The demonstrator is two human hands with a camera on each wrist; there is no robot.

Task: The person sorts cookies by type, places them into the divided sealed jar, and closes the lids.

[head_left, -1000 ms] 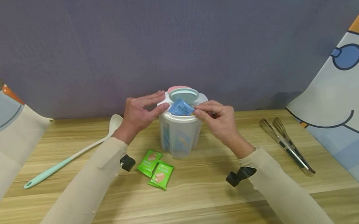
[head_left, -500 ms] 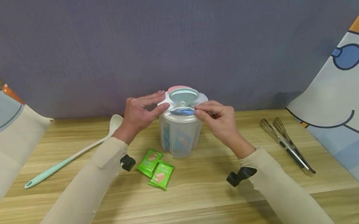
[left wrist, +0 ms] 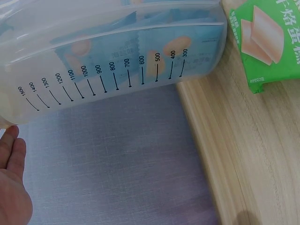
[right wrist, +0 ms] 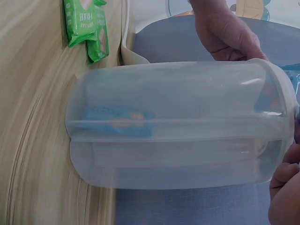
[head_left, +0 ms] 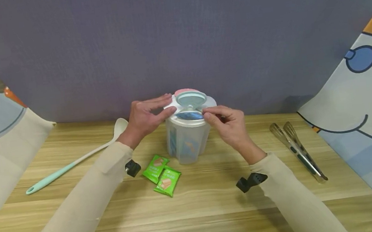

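Note:
A clear plastic storage canister [head_left: 185, 147] with a white lid stands upright on the table. Its pale green round flap [head_left: 191, 99] is raised over an opening at the front. In that opening sits a blue snack packet [head_left: 189, 116], with only its upper part showing above the rim. My right hand [head_left: 229, 126] pinches the packet's right end between thumb and forefinger. On the lid's left side my left hand [head_left: 145, 115] rests with fingers and thumb extended. Blue packets [left wrist: 187, 51] show through the canister wall in the left wrist view, and another blue packet [right wrist: 115, 123] lies low inside it in the right wrist view.
Two green snack packets [head_left: 166, 181] lie overlapping in front of the canister. A long spoon [head_left: 73, 163] with a mint handle lies at the left, and metal tongs [head_left: 296, 152] lie at the right. A grey-blue backdrop [head_left: 176, 36] rises close behind the canister.
The blue packet stuck up out of the opening a second ago; it has gone down so that mostly its upper edge shows. Both hands have stayed almost in place.

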